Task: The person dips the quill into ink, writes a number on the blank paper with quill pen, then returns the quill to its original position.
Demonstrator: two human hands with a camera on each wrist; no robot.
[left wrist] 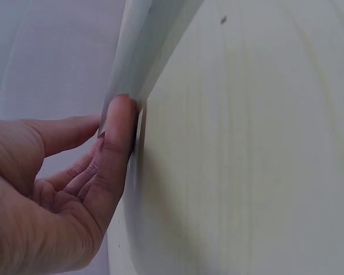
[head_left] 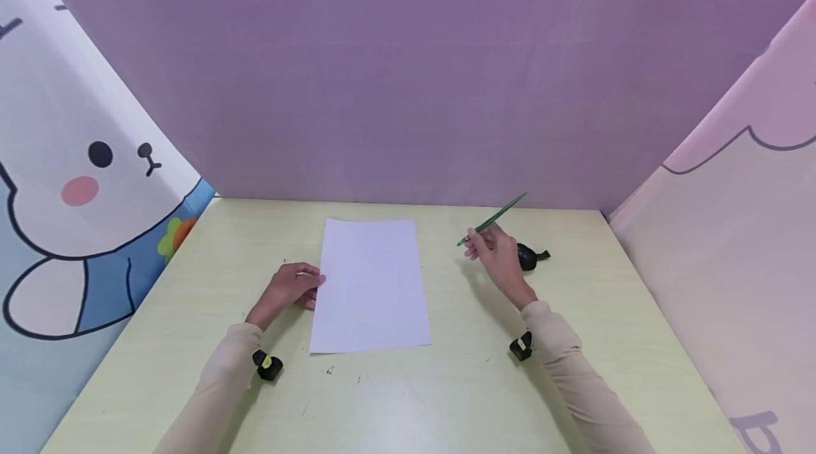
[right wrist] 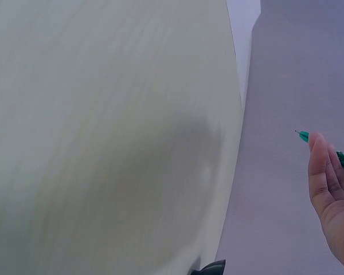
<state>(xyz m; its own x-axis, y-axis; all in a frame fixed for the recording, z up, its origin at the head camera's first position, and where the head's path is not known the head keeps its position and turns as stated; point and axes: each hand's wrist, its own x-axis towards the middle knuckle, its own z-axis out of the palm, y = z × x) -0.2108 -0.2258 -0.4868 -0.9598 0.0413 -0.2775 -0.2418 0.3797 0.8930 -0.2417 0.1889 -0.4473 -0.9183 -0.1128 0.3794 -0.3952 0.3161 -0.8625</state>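
Observation:
A blank white sheet of paper (head_left: 372, 284) lies on the table, left of the middle. At its left edge, my left hand (head_left: 292, 287) pinches the paper; the left wrist view shows the edge of the sheet (left wrist: 132, 57) raised between thumb and forefinger. Above the table, right of the paper, my right hand (head_left: 500, 256) holds a slim green pen (head_left: 503, 212) in its fingertips. In the right wrist view the pen's fine tip (right wrist: 304, 136) sticks out past the fingers. A rounded black object (head_left: 527, 257) with a short tail lies just behind the right hand, partly hidden by it.
The pale wooden table (head_left: 357, 411) has small dark marks near its front. A purple wall (head_left: 408, 86) rises at its back edge, and printed panels stand at both sides. Small black cameras (head_left: 269, 367) are strapped at the wrists.

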